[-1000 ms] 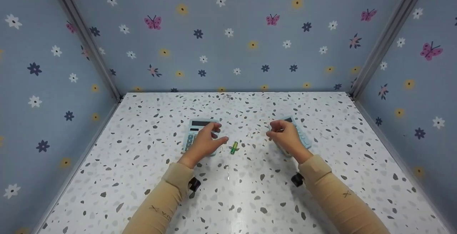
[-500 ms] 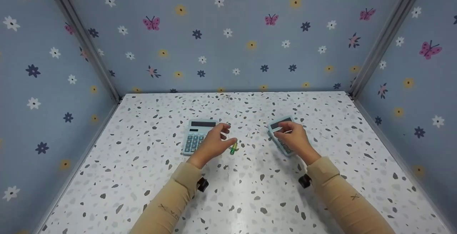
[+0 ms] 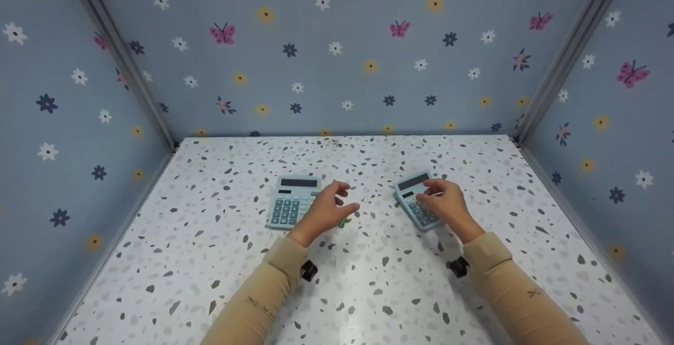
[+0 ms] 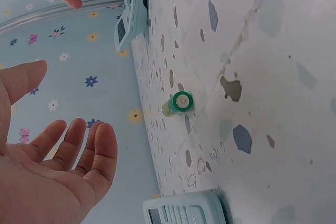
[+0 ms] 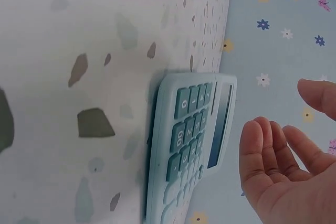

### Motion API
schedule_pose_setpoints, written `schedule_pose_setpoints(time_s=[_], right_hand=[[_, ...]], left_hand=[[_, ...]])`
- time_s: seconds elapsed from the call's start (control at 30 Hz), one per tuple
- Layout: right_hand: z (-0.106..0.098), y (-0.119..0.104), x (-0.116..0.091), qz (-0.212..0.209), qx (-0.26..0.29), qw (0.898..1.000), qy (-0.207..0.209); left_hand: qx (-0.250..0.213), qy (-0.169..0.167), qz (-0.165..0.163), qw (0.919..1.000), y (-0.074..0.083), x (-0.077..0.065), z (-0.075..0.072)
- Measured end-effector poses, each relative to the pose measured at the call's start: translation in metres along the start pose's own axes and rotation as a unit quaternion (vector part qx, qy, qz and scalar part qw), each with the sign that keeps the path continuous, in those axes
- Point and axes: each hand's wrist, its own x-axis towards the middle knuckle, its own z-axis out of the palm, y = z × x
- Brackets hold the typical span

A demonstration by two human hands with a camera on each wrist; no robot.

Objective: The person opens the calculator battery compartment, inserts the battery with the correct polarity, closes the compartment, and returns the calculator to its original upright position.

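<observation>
Two pale blue calculators lie flat on the speckled table. My left hand [image 3: 327, 209] hovers over the right side of the left calculator [image 3: 287, 209], fingers loosely bent and holding nothing. Below its thumb lies a small green battery [image 4: 181, 102], partly hidden by the hand in the head view; in the left wrist view its flat end shows, apart from the fingers. My right hand [image 3: 448, 205] is above the right edge of the tilted right calculator [image 3: 414, 204], thumb and fingers apart with nothing between them. The right wrist view shows that calculator's keys and dark screen.
The white table [image 3: 368, 292] with grey specks is enclosed by flowered blue wall panels [image 3: 337, 66] at the back and both sides. Grey metal posts [image 3: 574, 50] stand at the back corners.
Both hands have shifted to the right. The left has uncovered more of its calculator and now partly covers the battery; the right has uncovered more of the other calculator's screen and keys.
</observation>
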Motion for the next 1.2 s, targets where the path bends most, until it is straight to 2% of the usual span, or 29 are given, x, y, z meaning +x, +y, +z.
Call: schedule_pose_setpoints(time_s=[0.83,1.2], right_hand=[[-0.033,0.02,0.005,0.004,0.003,1.0,0.017],[-0.039,0.027,0.016,0.07,-0.001,0.997,0.02]], left_hand=[[-0.015,-0.039,-0.002,0.9991,0.019,0.019,0.043],[-0.036,-0.042,-0.007,0.9984,0.023,0.022,0.063]])
